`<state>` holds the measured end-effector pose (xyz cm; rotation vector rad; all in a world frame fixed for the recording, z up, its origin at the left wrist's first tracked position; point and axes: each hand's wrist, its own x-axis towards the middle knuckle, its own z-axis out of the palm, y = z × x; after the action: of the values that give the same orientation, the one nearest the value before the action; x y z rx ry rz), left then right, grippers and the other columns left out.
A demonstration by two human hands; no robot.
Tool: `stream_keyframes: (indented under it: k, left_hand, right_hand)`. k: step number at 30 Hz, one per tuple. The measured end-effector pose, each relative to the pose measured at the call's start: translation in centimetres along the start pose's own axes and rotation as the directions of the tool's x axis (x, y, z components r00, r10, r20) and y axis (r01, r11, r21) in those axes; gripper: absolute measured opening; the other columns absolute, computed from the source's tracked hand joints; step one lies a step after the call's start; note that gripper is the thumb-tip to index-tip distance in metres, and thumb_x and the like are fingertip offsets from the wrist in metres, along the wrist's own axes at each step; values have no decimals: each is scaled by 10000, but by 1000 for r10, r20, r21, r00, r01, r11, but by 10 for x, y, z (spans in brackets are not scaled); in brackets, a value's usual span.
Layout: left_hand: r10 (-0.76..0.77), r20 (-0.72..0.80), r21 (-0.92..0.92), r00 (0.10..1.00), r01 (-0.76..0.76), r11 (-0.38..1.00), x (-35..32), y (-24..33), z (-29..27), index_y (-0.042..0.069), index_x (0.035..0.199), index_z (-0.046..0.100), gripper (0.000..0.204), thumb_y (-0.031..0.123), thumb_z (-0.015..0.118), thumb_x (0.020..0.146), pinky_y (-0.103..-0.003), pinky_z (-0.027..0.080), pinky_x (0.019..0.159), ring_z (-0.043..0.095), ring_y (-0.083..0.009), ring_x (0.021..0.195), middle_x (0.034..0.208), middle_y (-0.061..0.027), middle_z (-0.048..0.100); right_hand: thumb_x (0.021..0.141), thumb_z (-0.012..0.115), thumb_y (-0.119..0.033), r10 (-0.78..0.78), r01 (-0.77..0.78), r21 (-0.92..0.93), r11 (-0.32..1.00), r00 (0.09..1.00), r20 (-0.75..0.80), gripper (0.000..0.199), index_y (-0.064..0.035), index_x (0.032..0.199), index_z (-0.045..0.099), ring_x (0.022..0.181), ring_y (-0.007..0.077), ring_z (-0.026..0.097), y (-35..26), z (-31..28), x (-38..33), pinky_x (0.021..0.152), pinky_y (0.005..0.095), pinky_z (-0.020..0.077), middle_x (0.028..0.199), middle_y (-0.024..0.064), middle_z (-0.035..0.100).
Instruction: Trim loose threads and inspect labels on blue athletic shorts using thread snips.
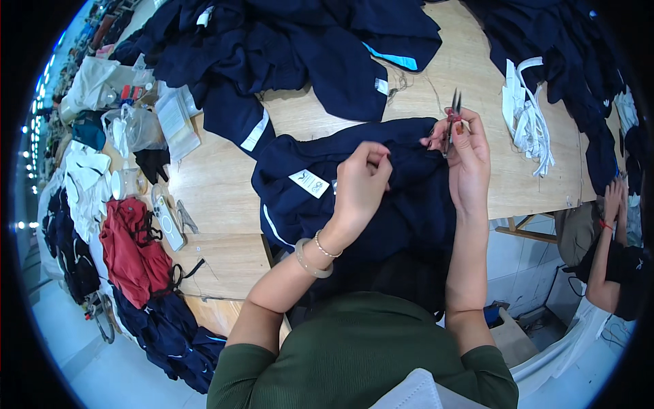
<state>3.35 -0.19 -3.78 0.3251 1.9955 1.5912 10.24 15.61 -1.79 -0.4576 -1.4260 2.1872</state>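
Note:
A navy garment (286, 160) with a white label (308, 183) lies over the table's front edge and down across my lap. Above it, my left hand (364, 187) is closed in a pinch; whatever is between the fingertips is too small to make out. My right hand (470, 150) grips a pair of thread snips (456, 109) at the garment's far right corner, blades pointing up and away from me. Part of the garment is hidden behind my left hand and wrist.
More navy garments (272, 51) are heaped at the back. White strips (528, 123) lie at the right. On the left are a red cloth bag (135, 252), a phone (168, 221), a clip (185, 217) and plastic bags (133, 128). Another person's arm (603, 252) shows at far right.

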Motion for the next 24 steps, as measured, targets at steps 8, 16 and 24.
stream_keyframes:
  k: [8,16,24]
  left_hand:
    - [-280,100,-491,955,292,821,15,-12,21,-82,1210,569,304,89,580,959,-197,452,477,596,-92,538,844,-114,708]
    - [-369,11,-601,929,301,740,25,-22,35,6,1046,672,192,154,672,924,-164,394,483,550,-46,530,798,-20,668]
    - [-315,-7,-555,949,258,790,20,-21,31,22,965,670,100,104,641,916,-186,430,527,562,-47,638,827,5,647]
  right_hand:
    - [993,544,-143,42,-41,-29,999,999,24,226,-20,1176,494,713,106,569,0,-1,-6,662,245,499,890,93,615]
    - [969,591,-114,80,-78,-67,995,997,19,231,-4,1153,506,670,84,545,-6,1,-11,626,205,458,851,66,618]
    - [955,598,-74,78,-74,-152,986,997,25,203,4,1132,537,661,69,535,-18,-1,-13,602,190,432,829,57,619]
